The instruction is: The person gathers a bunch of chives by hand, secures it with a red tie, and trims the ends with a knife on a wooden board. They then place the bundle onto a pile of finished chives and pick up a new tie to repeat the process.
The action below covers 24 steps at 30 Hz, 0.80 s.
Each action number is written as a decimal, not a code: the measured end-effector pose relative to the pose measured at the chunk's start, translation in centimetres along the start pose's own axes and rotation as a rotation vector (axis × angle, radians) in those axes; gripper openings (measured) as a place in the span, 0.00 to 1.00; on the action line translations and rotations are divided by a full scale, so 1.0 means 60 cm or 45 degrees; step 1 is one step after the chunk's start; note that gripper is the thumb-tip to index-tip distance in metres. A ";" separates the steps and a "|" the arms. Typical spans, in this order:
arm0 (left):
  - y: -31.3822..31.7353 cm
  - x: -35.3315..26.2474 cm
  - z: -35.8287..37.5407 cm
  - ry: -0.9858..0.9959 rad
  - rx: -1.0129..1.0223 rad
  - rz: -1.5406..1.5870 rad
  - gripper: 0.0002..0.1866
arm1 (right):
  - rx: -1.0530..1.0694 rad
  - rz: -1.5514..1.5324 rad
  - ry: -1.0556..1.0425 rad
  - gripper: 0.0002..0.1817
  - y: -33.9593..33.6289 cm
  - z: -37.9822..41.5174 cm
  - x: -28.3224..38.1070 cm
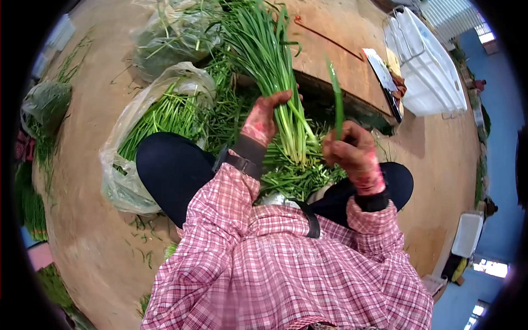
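Note:
My left hand (265, 116) is closed around a bunch of garlic chives (264, 55), its long flat leaves pointing up and away and its pale stems hanging below my fist. My right hand (355, 151) pinches a single green leaf (336, 93), which stands upright and slightly blurred above the fingers. That hand is just right of the bunch's pale ends, apart from them. Between my knees lies a heap of loose green trimmings (300, 181), directly under the bunch.
A low wooden board (335, 60) stands ahead, with a cleaver (385, 80) on its right edge. Beyond it is a white plastic crate (426, 66). Clear bags of greens (165, 121) sit on the floor to my left, with another bag (47, 104) farther off.

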<state>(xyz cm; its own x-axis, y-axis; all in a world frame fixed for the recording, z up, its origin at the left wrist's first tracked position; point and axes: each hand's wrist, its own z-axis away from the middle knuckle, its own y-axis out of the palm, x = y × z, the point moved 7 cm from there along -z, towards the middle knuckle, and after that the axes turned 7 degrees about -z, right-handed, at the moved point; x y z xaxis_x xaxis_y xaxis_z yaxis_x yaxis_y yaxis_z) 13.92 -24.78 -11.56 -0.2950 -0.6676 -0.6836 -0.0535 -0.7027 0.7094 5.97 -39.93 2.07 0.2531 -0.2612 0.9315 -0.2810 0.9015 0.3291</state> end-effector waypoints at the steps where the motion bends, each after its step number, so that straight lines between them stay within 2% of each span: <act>1: 0.005 -0.002 -0.004 -0.042 0.017 0.040 0.22 | 0.068 -0.108 0.058 0.11 -0.019 0.013 0.000; 2: 0.008 -0.004 -0.003 -0.054 -0.033 0.060 0.22 | 0.054 -0.180 0.141 0.13 -0.046 0.027 -0.003; 4: 0.002 0.002 0.002 -0.116 -0.081 0.059 0.20 | 0.198 -0.063 0.284 0.12 -0.068 0.043 -0.009; 5: -0.003 0.006 0.001 -0.107 -0.075 0.079 0.20 | 0.118 0.302 0.424 0.09 -0.084 0.053 -0.013; 6: -0.005 0.008 -0.002 -0.093 -0.068 0.098 0.20 | 0.183 0.315 0.497 0.07 -0.074 0.059 -0.010; 8: -0.010 0.011 -0.008 -0.060 -0.059 0.122 0.19 | 0.099 0.329 0.552 0.08 -0.094 0.052 -0.015; 10: 0.000 0.003 -0.001 -0.034 -0.054 0.124 0.18 | -0.349 1.281 -0.021 0.15 -0.120 0.025 0.013; 11: 0.007 0.002 0.002 -0.054 -0.087 0.104 0.18 | -0.379 1.968 -0.332 0.22 -0.107 0.017 0.019; 12: 0.012 0.000 0.001 -0.036 -0.098 0.089 0.18 | -0.355 1.836 -0.385 0.26 -0.079 0.007 0.017; 14: 0.017 -0.002 0.004 -0.004 -0.131 0.051 0.18 | -0.321 1.121 -0.048 0.32 -0.050 -0.025 -0.037; 16: 0.021 -0.007 0.011 -0.018 -0.188 0.029 0.20 | -0.270 1.332 -0.409 0.34 -0.009 -0.042 -0.040; 17: 0.019 -0.008 0.009 -0.011 -0.235 -0.023 0.21 | -0.327 1.661 -0.659 0.32 0.011 -0.043 -0.029; 18: 0.015 -0.008 0.009 -0.008 -0.285 -0.070 0.21 | -0.306 1.725 -0.696 0.27 0.033 -0.039 -0.020; 19: 0.013 -0.019 0.018 0.054 -0.344 -0.381 0.22 | -0.260 1.772 -0.593 0.24 0.047 -0.042 -0.028; 20: 0.011 -0.006 0.011 -0.087 -0.351 -0.220 0.27 | -0.222 1.817 -0.489 0.21 0.054 -0.047 -0.036; 21: 0.007 -0.001 0.005 -0.065 -0.340 -0.174 0.30 | -0.261 1.758 -0.507 0.15 0.046 -0.052 -0.041; 22: 0.000 0.007 -0.002 -0.042 -0.327 -0.126 0.34 | -0.294 1.640 -0.513 0.14 0.036 -0.057 -0.041; 24: 0.010 0.019 -0.018 0.009 -0.006 0.193 0.36 | -0.350 1.404 -0.520 0.11 0.012 -0.064 -0.034</act>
<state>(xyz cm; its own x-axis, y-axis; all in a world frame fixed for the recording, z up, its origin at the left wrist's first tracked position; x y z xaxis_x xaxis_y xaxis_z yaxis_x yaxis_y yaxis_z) 14.60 -26.23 -12.09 -0.2928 -0.7676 -0.5701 -0.0041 -0.5952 0.8035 8.83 -37.41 -0.20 -0.3238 0.6497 0.6878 0.0569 0.7390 -0.6713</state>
